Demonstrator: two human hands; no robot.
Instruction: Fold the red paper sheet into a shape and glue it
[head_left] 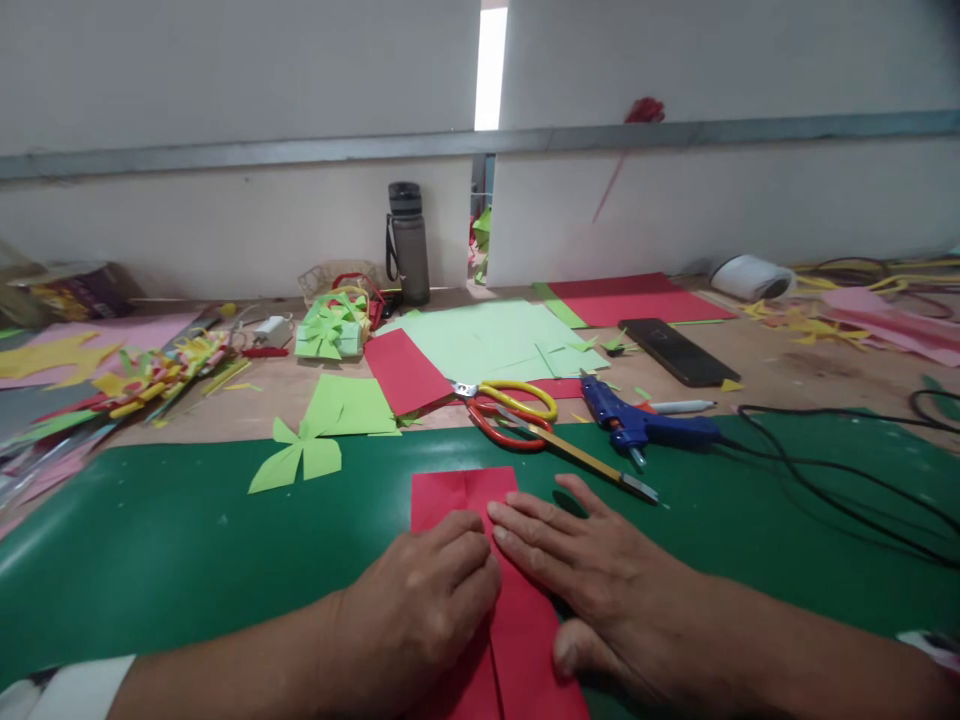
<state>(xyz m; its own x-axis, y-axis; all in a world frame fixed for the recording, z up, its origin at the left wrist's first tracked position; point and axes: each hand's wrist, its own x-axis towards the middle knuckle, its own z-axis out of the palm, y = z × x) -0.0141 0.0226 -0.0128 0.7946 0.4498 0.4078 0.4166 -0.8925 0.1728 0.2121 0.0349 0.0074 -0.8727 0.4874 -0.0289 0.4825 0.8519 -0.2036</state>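
Note:
A red paper sheet [459,496] with its long edges folded to a middle seam lies on the green mat [187,540] in front of me. My left hand [424,605] rests on its left flap with the fingers curled, pressing down near the seam. My right hand [577,565] lies flat on the right flap, fingers stretched out toward the seam, thumb at the paper's near edge. Neither hand grips anything.
Just beyond the red paper lie scissors [514,408], a thin knife [592,462] and a blue glue gun [637,425] with its black cord [825,470]. Green paper cut-outs [296,460], light green sheets [487,340], a phone [679,352], a bottle [409,243] sit farther back.

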